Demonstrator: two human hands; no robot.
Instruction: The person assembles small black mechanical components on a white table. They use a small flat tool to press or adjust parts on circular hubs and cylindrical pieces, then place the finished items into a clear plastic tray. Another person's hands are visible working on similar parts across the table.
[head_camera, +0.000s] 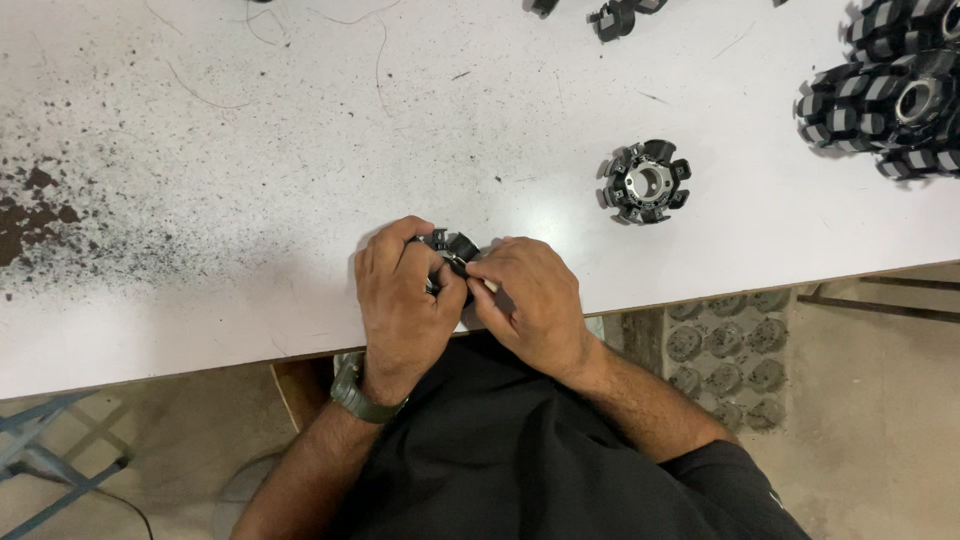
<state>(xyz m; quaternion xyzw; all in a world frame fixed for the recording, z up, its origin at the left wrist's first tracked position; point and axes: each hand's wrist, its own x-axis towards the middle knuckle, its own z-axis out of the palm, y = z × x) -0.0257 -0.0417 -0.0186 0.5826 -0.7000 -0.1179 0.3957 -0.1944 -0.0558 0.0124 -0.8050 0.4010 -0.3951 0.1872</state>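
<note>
Head view: both hands (470, 295) around black stator (455, 250)

Both hands (470, 295) at table (200, 150) near edge; lone stator core (646, 181) right; stack (895, 95) far right.

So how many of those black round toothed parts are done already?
A stack of black toothed rings with pale strips sits at the table's far right, looking finished. Both hands, left and right, hold one small black part. A bare black ring lies untouched.
</note>
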